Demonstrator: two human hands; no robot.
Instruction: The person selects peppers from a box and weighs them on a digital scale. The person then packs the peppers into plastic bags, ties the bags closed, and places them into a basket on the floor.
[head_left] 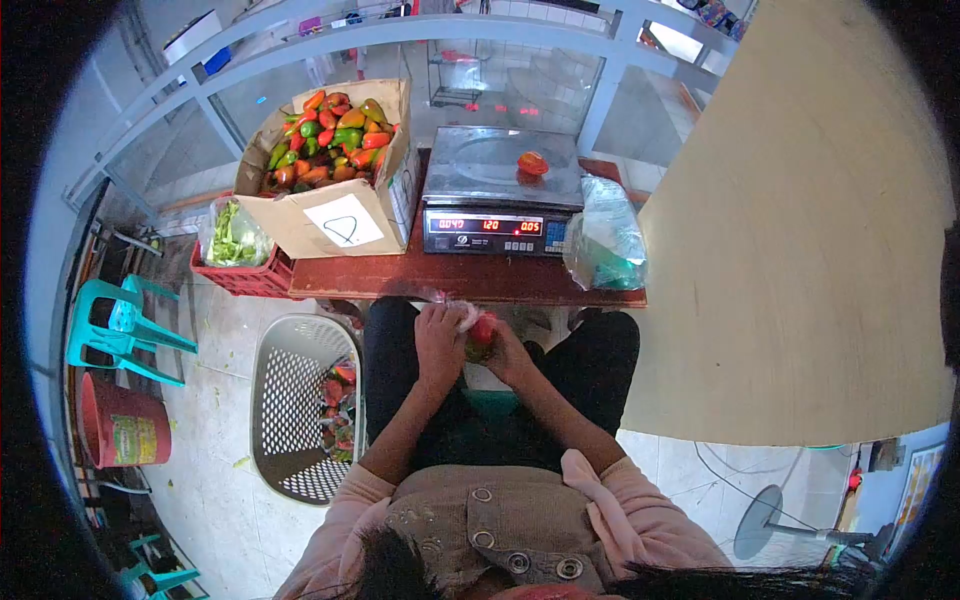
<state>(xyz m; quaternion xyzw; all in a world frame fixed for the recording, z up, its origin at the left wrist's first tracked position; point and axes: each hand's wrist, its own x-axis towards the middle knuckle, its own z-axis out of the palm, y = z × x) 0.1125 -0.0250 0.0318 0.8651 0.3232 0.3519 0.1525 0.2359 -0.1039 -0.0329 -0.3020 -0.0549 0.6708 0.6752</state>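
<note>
The fingers of the right hand (438, 347) grip the top of a bag of peppers (481, 336); those of the left hand (510, 355) cup it.

Table (480, 284): dark red top
Left: open cardboard box (342, 218), white label facing near
Middle: digital scale (500, 188), display lit red
Right: crumpled clear plastic bag (607, 238), beside the scale
</note>
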